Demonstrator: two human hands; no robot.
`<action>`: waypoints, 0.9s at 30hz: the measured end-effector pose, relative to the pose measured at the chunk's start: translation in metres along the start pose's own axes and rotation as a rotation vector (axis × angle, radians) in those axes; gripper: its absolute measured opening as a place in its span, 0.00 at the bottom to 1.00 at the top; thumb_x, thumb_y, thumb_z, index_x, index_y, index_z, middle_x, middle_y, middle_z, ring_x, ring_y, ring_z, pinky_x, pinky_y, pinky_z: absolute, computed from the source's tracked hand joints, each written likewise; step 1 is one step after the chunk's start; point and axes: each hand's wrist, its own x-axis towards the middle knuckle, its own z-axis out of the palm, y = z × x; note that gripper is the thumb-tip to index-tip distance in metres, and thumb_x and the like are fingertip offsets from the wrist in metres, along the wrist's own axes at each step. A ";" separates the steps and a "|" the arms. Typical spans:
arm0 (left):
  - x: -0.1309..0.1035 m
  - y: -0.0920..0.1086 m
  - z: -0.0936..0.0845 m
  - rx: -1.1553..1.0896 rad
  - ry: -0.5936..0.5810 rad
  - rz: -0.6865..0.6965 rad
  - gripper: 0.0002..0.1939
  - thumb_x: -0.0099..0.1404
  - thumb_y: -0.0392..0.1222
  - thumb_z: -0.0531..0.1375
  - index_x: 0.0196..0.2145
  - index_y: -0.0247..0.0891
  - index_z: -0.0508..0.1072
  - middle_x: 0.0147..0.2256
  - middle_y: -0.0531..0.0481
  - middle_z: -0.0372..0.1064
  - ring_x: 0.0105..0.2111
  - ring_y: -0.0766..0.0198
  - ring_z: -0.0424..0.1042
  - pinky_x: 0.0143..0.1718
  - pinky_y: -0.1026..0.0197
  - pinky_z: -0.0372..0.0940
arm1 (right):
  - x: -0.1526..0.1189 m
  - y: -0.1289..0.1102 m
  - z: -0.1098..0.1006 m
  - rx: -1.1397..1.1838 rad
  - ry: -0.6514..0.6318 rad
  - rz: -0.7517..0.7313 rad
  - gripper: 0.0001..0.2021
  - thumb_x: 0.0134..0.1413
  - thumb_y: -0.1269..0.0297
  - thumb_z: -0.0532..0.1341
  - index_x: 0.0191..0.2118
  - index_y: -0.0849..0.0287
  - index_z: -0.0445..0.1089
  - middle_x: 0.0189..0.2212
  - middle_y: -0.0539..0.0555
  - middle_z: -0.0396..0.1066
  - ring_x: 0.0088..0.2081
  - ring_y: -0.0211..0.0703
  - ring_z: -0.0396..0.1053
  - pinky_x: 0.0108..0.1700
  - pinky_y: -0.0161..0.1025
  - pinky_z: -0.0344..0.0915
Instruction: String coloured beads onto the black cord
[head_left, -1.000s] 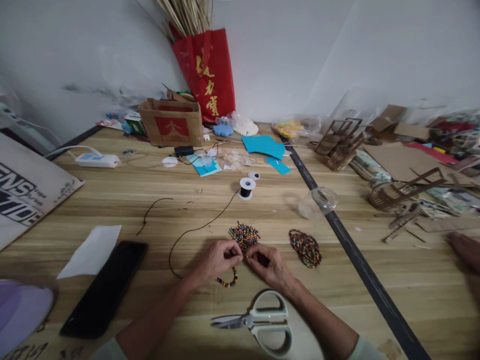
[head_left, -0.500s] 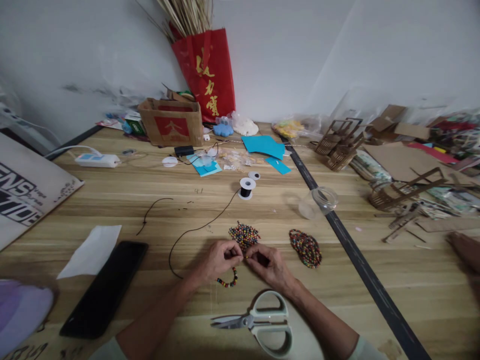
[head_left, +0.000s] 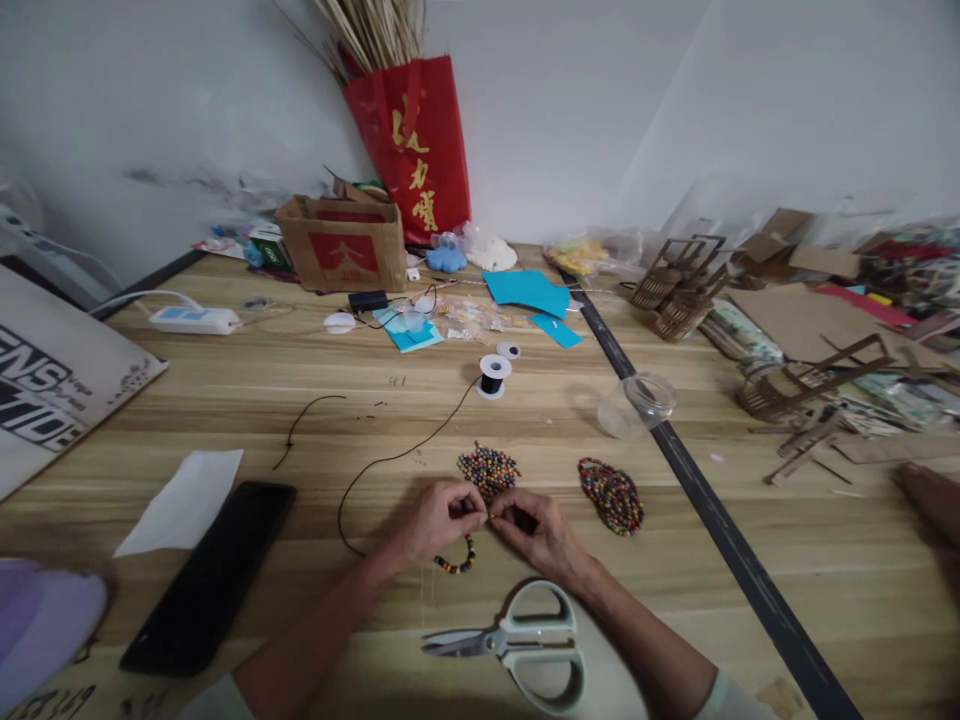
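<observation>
My left hand (head_left: 442,522) is closed in a pinch at the end of a thin string, whose threaded part, a short curved strand of colored beads (head_left: 457,568), lies below it on the table. Facing it, my right hand (head_left: 541,532) pinches a tiny yellow bead (head_left: 492,516) between thumb and forefinger. The fingertips of both hands almost meet. Just beyond them is a loose heap of multicolored beads (head_left: 489,468). To the right lies a coiled string of beads (head_left: 611,497). Scissors (head_left: 501,640) with pale handles rest nearest me, blades pointing left.
Black cord runs from a white spool (head_left: 493,378) toward my left forearm. A black phone (head_left: 210,580) and white paper (head_left: 184,503) lie left. A clear round container (head_left: 637,405) stands right, near small woven baskets (head_left: 675,290). Another person's hand (head_left: 930,500) shows at the right edge.
</observation>
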 end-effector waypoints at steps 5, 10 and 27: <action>-0.001 0.002 -0.002 0.029 -0.009 0.035 0.05 0.56 0.35 0.60 0.26 0.34 0.76 0.24 0.52 0.69 0.24 0.68 0.63 0.26 0.68 0.57 | 0.000 -0.001 0.000 -0.010 0.020 -0.001 0.09 0.58 0.61 0.60 0.33 0.61 0.72 0.23 0.50 0.69 0.24 0.35 0.62 0.26 0.31 0.58; -0.001 0.001 -0.003 0.048 -0.005 0.048 0.05 0.56 0.36 0.61 0.29 0.35 0.78 0.25 0.51 0.71 0.25 0.68 0.64 0.26 0.68 0.57 | -0.001 0.000 -0.001 -0.013 0.013 0.004 0.10 0.59 0.60 0.59 0.33 0.61 0.72 0.24 0.51 0.69 0.24 0.35 0.62 0.26 0.31 0.58; 0.000 -0.005 0.001 -0.126 -0.027 -0.004 0.05 0.55 0.36 0.61 0.30 0.34 0.74 0.27 0.50 0.73 0.27 0.66 0.69 0.29 0.66 0.62 | -0.001 0.000 0.001 0.001 0.041 0.001 0.10 0.57 0.59 0.60 0.31 0.61 0.70 0.22 0.49 0.67 0.23 0.34 0.60 0.25 0.30 0.57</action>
